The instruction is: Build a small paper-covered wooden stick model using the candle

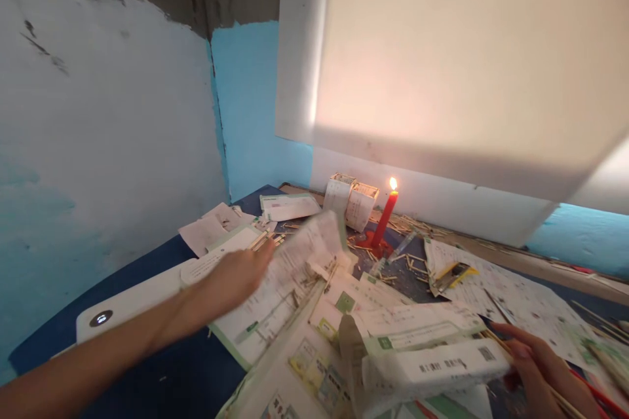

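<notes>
Blue counter's a mess, my left fingers [264,258] are at the little sticks [259,242] among the papers [289,258], too blurry to tell any grip, and my right fingers [535,344] look pinched on a thin stick [497,340], so I'd move slowly around that lit candle [386,219].

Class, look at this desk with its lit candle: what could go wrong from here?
The burning red candle might ignite the loose sticks scattered near its base. The left hand is over papers that stretch toward the candle; shifting them could perhaps nudge it over.
</notes>
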Action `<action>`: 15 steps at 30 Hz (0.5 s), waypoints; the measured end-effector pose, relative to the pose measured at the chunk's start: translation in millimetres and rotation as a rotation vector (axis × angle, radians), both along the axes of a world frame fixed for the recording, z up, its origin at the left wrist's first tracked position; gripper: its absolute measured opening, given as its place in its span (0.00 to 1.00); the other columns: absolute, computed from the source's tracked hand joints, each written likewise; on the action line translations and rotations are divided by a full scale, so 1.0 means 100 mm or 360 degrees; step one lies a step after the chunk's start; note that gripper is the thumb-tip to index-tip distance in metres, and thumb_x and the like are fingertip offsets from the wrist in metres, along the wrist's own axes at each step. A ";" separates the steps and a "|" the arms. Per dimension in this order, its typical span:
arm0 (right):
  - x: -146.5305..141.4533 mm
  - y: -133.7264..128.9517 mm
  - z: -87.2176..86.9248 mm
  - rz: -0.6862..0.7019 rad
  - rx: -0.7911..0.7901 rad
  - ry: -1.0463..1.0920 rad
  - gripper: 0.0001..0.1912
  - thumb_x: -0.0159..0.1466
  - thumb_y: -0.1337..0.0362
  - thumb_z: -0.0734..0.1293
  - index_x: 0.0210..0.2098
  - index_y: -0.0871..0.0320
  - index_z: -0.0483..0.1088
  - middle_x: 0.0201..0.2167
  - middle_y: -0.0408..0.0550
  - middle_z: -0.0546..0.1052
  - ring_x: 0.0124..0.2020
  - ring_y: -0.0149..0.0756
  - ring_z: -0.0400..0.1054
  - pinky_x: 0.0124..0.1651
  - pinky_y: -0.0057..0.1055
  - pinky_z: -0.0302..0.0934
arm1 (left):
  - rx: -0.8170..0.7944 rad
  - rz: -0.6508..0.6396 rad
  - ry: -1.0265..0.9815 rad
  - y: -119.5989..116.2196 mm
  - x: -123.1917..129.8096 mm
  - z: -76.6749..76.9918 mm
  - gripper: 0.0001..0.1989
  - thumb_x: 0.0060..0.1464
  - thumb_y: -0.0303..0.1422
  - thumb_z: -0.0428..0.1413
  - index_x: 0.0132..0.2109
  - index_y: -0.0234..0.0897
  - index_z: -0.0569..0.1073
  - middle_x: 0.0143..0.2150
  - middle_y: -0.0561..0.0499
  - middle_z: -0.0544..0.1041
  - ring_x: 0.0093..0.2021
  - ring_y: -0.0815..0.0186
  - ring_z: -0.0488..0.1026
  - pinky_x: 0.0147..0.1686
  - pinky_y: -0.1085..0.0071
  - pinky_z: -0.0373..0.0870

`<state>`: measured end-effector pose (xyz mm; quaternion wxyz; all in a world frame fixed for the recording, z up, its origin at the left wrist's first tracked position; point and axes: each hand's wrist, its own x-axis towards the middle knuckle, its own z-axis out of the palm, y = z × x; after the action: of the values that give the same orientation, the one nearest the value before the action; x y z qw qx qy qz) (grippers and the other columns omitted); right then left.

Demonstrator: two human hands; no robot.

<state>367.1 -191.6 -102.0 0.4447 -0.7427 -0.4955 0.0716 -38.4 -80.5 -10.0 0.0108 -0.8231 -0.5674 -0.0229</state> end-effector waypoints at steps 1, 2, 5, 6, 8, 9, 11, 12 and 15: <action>-0.02 0.00 0.02 0.0003 0.0005 0.0023 0.26 0.62 0.43 0.53 0.42 0.55 0.69 0.14 0.40 0.68 0.15 0.34 0.61 0.19 0.30 0.57 | 0.0018 0.0087 0.0003 0.06 -0.06 0.10 0.10 0.63 0.30 0.38 0.48 0.34 0.60 0.26 0.47 0.74 0.28 0.56 0.74 0.25 0.69 0.61; -0.04 -0.01 0.04 0.0001 0.0009 0.0048 0.25 0.62 0.43 0.53 0.42 0.55 0.69 0.14 0.40 0.67 0.14 0.34 0.60 0.18 0.29 0.57 | 0.0050 0.0142 0.0006 0.12 -0.13 0.19 0.11 0.64 0.31 0.36 0.47 0.33 0.59 0.27 0.47 0.74 0.29 0.56 0.74 0.27 0.68 0.62; -0.08 -0.01 0.07 0.0004 0.0040 0.0104 0.25 0.61 0.43 0.55 0.42 0.55 0.69 0.13 0.38 0.65 0.14 0.33 0.60 0.16 0.28 0.56 | 0.0048 0.0292 -0.0050 0.23 -0.34 0.41 0.10 0.64 0.34 0.37 0.45 0.34 0.59 0.31 0.48 0.74 0.32 0.59 0.73 0.30 0.71 0.62; -0.09 -0.01 0.08 0.0011 0.0049 0.0102 0.24 0.61 0.44 0.55 0.42 0.55 0.69 0.13 0.38 0.65 0.14 0.33 0.60 0.16 0.28 0.56 | 0.0076 0.0299 -0.0078 0.26 -0.41 0.47 0.11 0.65 0.35 0.36 0.46 0.35 0.59 0.34 0.48 0.74 0.33 0.60 0.73 0.30 0.72 0.62; -0.08 0.00 0.07 0.0026 0.0072 0.0080 0.24 0.61 0.45 0.55 0.42 0.54 0.69 0.12 0.37 0.65 0.13 0.32 0.58 0.16 0.27 0.55 | 0.0115 0.0357 -0.0110 0.31 -0.54 0.54 0.14 0.65 0.37 0.35 0.46 0.34 0.59 0.36 0.48 0.73 0.33 0.61 0.72 0.29 0.73 0.61; -0.07 0.00 0.06 0.0034 0.0088 0.0070 0.23 0.62 0.45 0.55 0.42 0.54 0.69 0.12 0.37 0.65 0.12 0.32 0.58 0.16 0.27 0.54 | 0.0103 0.0369 -0.0139 0.35 -0.60 0.57 0.14 0.65 0.37 0.34 0.46 0.34 0.60 0.35 0.49 0.73 0.33 0.62 0.72 0.29 0.73 0.61; -0.04 0.01 0.04 0.0039 0.0110 0.0072 0.24 0.62 0.44 0.55 0.41 0.54 0.69 0.12 0.37 0.65 0.12 0.32 0.58 0.16 0.27 0.54 | -0.0013 0.0468 -0.0214 0.46 -0.73 0.59 0.14 0.65 0.36 0.35 0.44 0.33 0.61 0.33 0.51 0.73 0.33 0.63 0.71 0.29 0.75 0.61; -0.03 0.02 0.03 0.0047 0.0117 0.0078 0.24 0.62 0.43 0.55 0.41 0.54 0.69 0.12 0.37 0.65 0.12 0.32 0.58 0.15 0.27 0.54 | -0.0086 0.0532 -0.0244 0.53 -0.79 0.58 0.14 0.64 0.36 0.35 0.44 0.33 0.61 0.31 0.52 0.72 0.33 0.64 0.71 0.29 0.75 0.61; -0.03 0.02 0.01 0.0074 0.0132 0.0108 0.26 0.61 0.41 0.55 0.41 0.54 0.69 0.11 0.38 0.65 0.12 0.32 0.59 0.14 0.27 0.54 | -0.0158 0.0631 -0.0190 0.68 -0.95 0.48 0.18 0.64 0.38 0.34 0.46 0.31 0.62 0.29 0.52 0.73 0.30 0.64 0.71 0.26 0.76 0.61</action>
<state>364.5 -189.2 -100.7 0.4897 -0.7091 -0.4998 0.0865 -133.5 -12.6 38.2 -0.0591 -0.6920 -0.7183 -0.0412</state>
